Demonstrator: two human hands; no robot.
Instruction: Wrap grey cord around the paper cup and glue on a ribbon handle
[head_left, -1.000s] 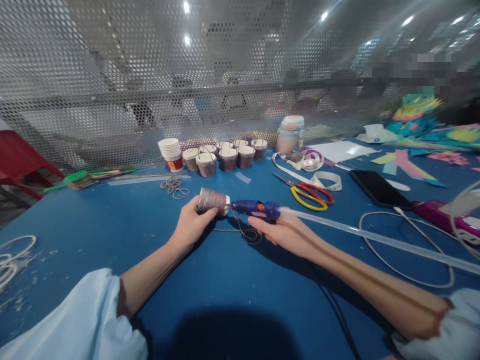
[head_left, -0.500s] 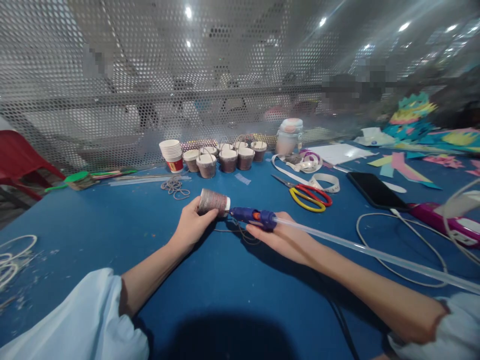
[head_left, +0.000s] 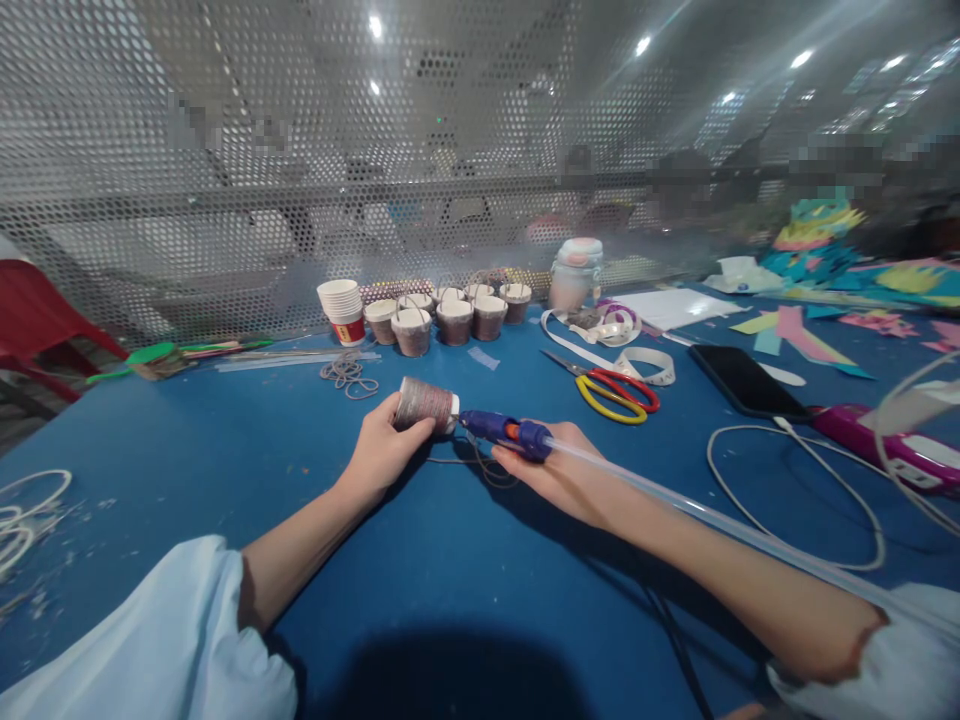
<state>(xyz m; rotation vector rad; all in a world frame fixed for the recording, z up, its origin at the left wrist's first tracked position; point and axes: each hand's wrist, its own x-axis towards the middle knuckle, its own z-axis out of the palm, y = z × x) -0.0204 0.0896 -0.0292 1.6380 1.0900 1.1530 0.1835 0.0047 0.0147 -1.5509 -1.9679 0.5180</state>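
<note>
**Holding a wrapped cup to the glue gun tip: handling notes**

Left hand (head_left: 382,450) was closed around the thread-wrapped cup (head_left: 424,402), thumb on the near side and fingers over the top. The cup lay on its side on the blue counter (head_left: 187,440), mid-scene, with its bare white end facing right.

Right hand (head_left: 559,470) was curled around the blue glue gun (head_left: 504,430), nozzle at or just off that white end; contact couldn't be confirmed. A long clear glue stick (head_left: 712,515) trailed from the back of the gun towards the near right.

Handling, as judged:
- The cup looked like paper: light, thin-walled, easy to crush. Best held around the wrapped barrel, as it was here, with light pressure.
- The wrap gave grip, so slipping looked unlikely. The bare end looked smoother.
- The gun was rigid, and its nozzle was probably hot, so the body was the place to hold it. The long stick would lever on the gun if it got bumped.

Containers:
- A cluster of similar wrapped cups (head_left: 454,315) stood upright at the far edge. Their contents couldn't be made out.
- Just left of them was a nested stack of plain paper cups (head_left: 341,305), and the top one looked empty.
- To their right stood a lidded jar (head_left: 574,272), contents unreadable.

A loose coil of cord (head_left: 349,372) lay between the stack and the left hand.
</note>
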